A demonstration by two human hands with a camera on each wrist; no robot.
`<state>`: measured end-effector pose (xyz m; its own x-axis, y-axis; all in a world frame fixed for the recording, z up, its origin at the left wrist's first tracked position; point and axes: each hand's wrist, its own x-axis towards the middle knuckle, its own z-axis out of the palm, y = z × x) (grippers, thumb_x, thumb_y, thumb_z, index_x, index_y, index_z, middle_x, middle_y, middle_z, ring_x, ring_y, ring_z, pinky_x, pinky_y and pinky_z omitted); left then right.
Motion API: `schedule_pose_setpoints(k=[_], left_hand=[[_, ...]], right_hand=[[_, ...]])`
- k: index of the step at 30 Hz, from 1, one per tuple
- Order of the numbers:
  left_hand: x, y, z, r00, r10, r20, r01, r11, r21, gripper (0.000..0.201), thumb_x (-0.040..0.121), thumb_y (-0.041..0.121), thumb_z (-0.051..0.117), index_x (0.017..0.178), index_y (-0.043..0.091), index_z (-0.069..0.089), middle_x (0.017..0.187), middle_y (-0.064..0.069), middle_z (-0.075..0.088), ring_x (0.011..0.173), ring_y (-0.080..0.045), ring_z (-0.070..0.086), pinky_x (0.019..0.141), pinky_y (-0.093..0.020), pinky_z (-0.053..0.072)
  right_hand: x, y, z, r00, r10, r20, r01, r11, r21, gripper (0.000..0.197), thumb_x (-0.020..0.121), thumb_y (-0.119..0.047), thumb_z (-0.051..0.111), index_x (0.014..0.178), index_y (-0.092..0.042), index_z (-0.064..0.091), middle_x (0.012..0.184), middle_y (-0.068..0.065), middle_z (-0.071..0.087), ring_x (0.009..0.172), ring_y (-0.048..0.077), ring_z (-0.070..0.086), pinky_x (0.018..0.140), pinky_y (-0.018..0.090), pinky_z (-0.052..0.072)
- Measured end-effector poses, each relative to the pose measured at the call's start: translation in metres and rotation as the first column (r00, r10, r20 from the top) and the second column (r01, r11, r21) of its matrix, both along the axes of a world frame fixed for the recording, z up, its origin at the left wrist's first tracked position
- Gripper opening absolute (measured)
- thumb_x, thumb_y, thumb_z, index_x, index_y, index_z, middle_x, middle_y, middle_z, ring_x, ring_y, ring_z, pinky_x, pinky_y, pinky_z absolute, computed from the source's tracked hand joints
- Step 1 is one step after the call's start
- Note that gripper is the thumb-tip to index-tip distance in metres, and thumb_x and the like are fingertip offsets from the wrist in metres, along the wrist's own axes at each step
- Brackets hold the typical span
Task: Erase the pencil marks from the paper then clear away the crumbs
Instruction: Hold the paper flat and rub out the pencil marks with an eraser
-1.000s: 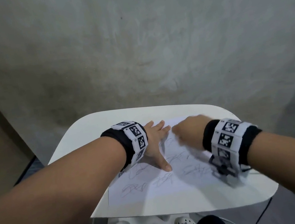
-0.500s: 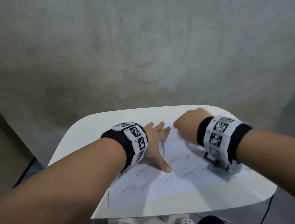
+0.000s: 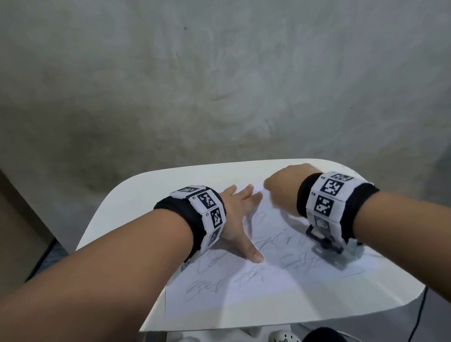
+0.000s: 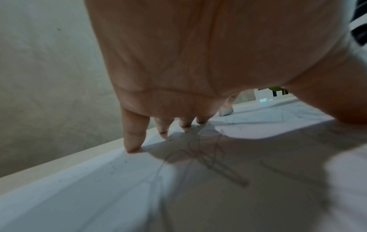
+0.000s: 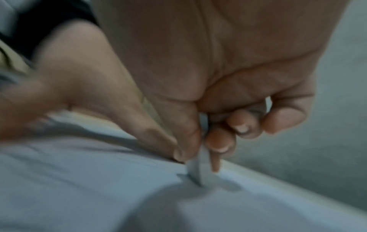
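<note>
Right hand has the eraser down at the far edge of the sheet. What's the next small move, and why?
Probably rub the eraser back toward the scribbles nearer the body, since these pencil marks are plainly unerased. The right hand pinches it tip-down on the paper, while the left hand presses the sheet flat.

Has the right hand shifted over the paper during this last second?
Yes. The right hand has slid away from the person to the paper's far edge, while the left hand stayed planted.

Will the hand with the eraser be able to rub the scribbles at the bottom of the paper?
Probably yes. The right hand pinches the eraser near the paper's far edge; the near scribbles lie uncovered, clear of the left hand.
</note>
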<state>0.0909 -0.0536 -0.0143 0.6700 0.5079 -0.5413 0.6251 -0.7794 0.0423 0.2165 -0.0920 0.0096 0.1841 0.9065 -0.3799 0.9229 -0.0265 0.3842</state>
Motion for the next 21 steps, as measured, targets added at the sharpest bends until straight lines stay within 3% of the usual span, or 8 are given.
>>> schedule_pose_setpoints(k=[2,6,7,10,12,15,19,21], left_hand=[[0.001,0.001,0.000,1.000,0.011,0.027,-0.010,1.000,-0.020,0.131,0.065,0.068,0.074,0.149,0.035,-0.022,0.158,0.009,-0.025,0.146,-0.022,-0.020,0.116,-0.055,0.004],[0.001,0.002,0.000,1.000,-0.005,-0.013,0.005,1.000,0.011,0.129,0.066,0.072,0.069,0.150,0.031,-0.021,0.158,0.010,-0.025,0.147,-0.022,-0.019,0.116,-0.057,0.005],[0.001,0.001,-0.001,1.000,-0.006,-0.006,0.006,1.000,0.010,0.130,0.066,0.072,0.069,0.150,0.031,-0.021,0.158,0.010,-0.025,0.147,-0.022,-0.019,0.116,-0.057,0.005],[0.001,0.004,-0.005,0.999,0.032,0.043,-0.031,0.999,-0.017,0.133,0.061,0.069,0.075,0.150,0.035,-0.017,0.158,0.010,-0.024,0.146,-0.019,-0.021,0.117,-0.054,0.003],[0.001,0.005,-0.004,0.999,0.017,0.028,-0.016,1.000,-0.009,0.133,0.062,0.070,0.074,0.150,0.034,-0.020,0.158,0.010,-0.025,0.146,-0.020,-0.020,0.117,-0.054,0.004],[0.002,0.001,-0.004,1.000,-0.005,0.010,0.005,1.000,0.021,0.130,0.065,0.072,0.070,0.150,0.032,-0.021,0.158,0.009,-0.024,0.147,-0.022,-0.018,0.116,-0.055,0.005],[0.000,0.003,-0.005,0.997,0.047,0.068,-0.045,0.999,-0.022,0.131,0.062,0.066,0.077,0.151,0.035,-0.015,0.158,0.013,-0.022,0.146,-0.016,-0.020,0.118,-0.050,0.002],[0.000,0.005,-0.005,0.999,0.010,0.039,-0.009,1.000,-0.009,0.134,0.061,0.070,0.074,0.150,0.033,-0.020,0.158,0.013,-0.022,0.147,-0.019,-0.019,0.117,-0.055,0.005]], right_hand=[[-0.013,-0.002,-0.007,0.999,0.021,-0.050,-0.026,0.994,-0.103,0.038,0.094,-0.026,0.053,0.131,-0.020,0.053,0.127,0.000,0.059,0.117,0.022,0.056,0.091,0.035,0.044],[0.008,0.001,0.004,0.997,-0.045,-0.059,0.048,0.998,0.047,0.022,0.093,-0.024,0.049,0.108,-0.016,0.061,0.091,-0.005,0.063,0.093,0.021,0.062,0.077,0.032,0.047],[0.007,-0.001,0.004,0.999,-0.033,-0.033,0.035,0.998,0.056,0.021,0.092,-0.024,0.049,0.108,-0.017,0.062,0.090,-0.005,0.063,0.092,0.021,0.062,0.077,0.032,0.048],[-0.018,-0.013,-0.005,0.985,0.137,-0.102,-0.142,0.989,-0.044,0.027,0.095,-0.023,0.051,0.121,-0.017,0.058,0.114,0.001,0.064,0.108,0.023,0.061,0.083,0.033,0.044],[-0.010,-0.005,-0.005,0.989,0.084,-0.123,-0.094,0.993,-0.076,0.033,0.097,-0.023,0.048,0.128,-0.014,0.055,0.123,0.005,0.061,0.114,0.024,0.057,0.091,0.034,0.042],[-0.002,-0.002,0.006,0.999,-0.013,-0.047,0.013,1.000,0.003,0.025,0.093,-0.025,0.049,0.114,-0.016,0.061,0.103,-0.002,0.065,0.098,0.022,0.060,0.085,0.035,0.046],[-0.023,-0.013,-0.001,0.982,0.111,-0.150,-0.123,0.990,-0.067,0.035,0.094,-0.023,0.053,0.127,-0.012,0.055,0.122,0.005,0.061,0.114,0.027,0.057,0.093,0.037,0.045],[-0.011,-0.006,0.003,0.991,0.020,-0.133,-0.022,1.000,-0.007,0.027,0.093,-0.024,0.049,0.116,-0.014,0.061,0.110,0.003,0.065,0.103,0.024,0.060,0.088,0.035,0.047]])
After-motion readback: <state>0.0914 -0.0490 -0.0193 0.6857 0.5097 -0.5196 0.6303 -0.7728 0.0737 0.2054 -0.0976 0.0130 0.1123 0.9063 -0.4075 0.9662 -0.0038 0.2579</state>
